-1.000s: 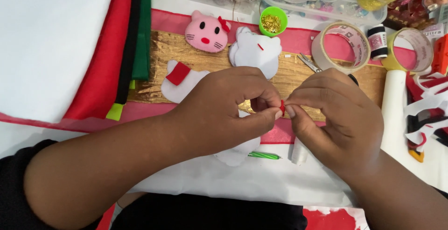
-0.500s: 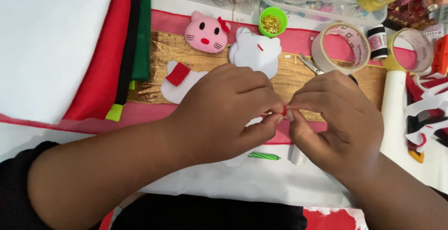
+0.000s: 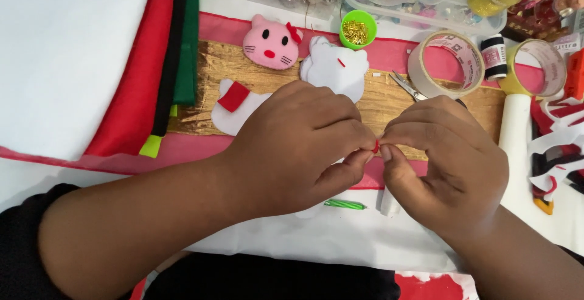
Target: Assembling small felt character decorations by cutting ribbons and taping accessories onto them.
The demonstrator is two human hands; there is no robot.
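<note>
At centre frame, the left hand (image 3: 298,148) and right hand (image 3: 447,160) meet fingertip to fingertip, both pinched on a tiny red felt scrap (image 3: 376,147) between them. Just below lies a green stick (image 3: 345,204). Farther up sit a white cat shape (image 3: 336,67) and a pink cat face (image 3: 271,43).

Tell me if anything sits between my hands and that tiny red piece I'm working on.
Nothing visible does. The left hand and right hand already pinch the tiny red piece between their fingertips, above the gold sheet. The scissors and tape roll lie further back.
</note>
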